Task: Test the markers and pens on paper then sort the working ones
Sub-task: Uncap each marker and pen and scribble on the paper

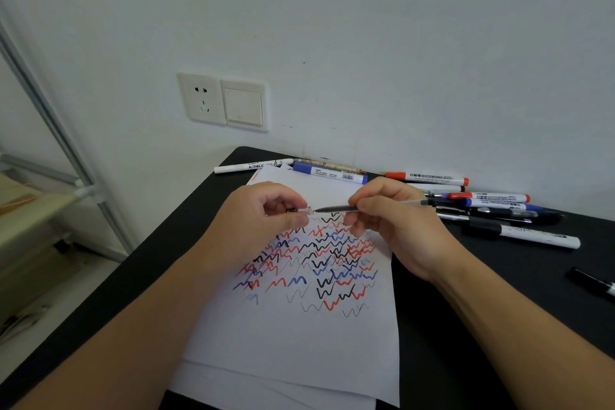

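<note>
From the head camera I see my right hand (396, 220) pinching a black gel pen (336, 209), tip pointing to nine o'clock, and my left hand (266, 220) pinching its clear cap (301, 210) just off the tip, both above the scribbled paper (293, 336). A misaligned cap could jab my fingers or smear ink, I judge. At one o'clock a red-capped marker (427, 178) reads "WHITEBOARD"; at twelve a white marker (253, 166) reads "ACRYLIC".
</note>
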